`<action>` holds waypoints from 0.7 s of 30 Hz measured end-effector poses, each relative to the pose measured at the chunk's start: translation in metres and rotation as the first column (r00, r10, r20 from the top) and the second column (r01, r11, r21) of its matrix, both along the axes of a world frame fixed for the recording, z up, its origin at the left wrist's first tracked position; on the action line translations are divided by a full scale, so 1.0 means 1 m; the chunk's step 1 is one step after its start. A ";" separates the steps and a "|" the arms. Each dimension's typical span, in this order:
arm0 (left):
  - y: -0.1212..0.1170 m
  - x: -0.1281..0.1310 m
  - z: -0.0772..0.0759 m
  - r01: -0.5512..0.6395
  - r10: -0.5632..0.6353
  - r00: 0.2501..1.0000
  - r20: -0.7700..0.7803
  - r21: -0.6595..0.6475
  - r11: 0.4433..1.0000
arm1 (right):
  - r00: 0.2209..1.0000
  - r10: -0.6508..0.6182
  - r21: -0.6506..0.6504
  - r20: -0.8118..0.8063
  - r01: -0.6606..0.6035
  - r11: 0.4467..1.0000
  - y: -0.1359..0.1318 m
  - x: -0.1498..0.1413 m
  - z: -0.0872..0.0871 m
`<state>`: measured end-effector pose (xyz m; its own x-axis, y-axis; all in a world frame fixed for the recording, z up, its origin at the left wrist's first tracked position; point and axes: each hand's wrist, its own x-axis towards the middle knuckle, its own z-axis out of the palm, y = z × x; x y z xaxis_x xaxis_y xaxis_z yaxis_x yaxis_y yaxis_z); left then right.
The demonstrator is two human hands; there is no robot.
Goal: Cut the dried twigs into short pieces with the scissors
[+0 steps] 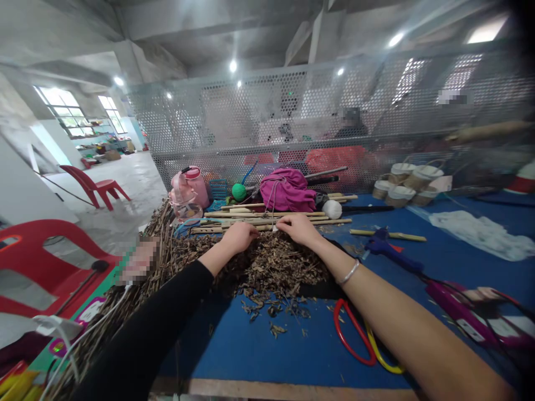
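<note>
Two hands, head view: left hand curled, right hand bent down at the wrist, thumb and fingertips close on each; can't tell what either pinches. Both at the far edge of a pile of dry brown leaves, mid-table. Flat blue tabletop; grey perforated metal screen far side; red plastic chair left; concrete ceiling.

I've got concrete beams overhead, lit lamps, paned windows left, pale floor, red chairs, perforated screen ahead
</note>
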<state>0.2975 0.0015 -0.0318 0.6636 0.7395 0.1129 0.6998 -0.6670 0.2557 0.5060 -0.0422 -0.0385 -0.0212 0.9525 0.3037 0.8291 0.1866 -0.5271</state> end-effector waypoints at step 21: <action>-0.017 0.023 0.019 0.025 0.050 0.894 0.445 -0.162 0.987 | 0.986 0.058 -0.034 -0.157 -0.064 0.997 -0.016 -0.033 -0.007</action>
